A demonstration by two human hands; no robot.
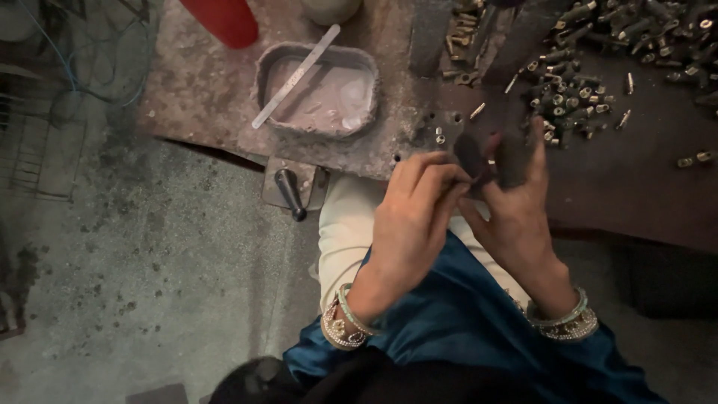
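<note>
a worn, stained desk [202, 82] fills the top of the view, its surface rough and blotched grey-brown, darker toward the right. below its front edge lies a dusty concrete floor [127, 262], speckled with dark spots. at far left a wire rack [30, 142] and thin blue cords stand in shadow.

on the desk sits a battered grey tray [359, 71] holding a pale pinkish paste, with a flat metal strip [295, 75] laid slantwise across its rim. a red container [224, 19] shows at the top edge. to the right, a heap of small metal fittings [598, 52] spreads over the dark part of the desk, a few strays lying apart near the right side. under the desk's edge hangs a small metal handle [290, 193] on a plate.

the two hands meet just in front of the desk edge, over the person's lap — blue cloth and a pale garment below. the left hand [411, 217] has its fingertips pressed together, pinching at a small dark piece [473, 155]. the right hand [516, 217] has its fingers up, dark-smudged at the tips, holding the same piece from the other side. both wrists wear bangles.

open room lies to the left over the floor; the desk edge is close ahead of the fingers.
</note>
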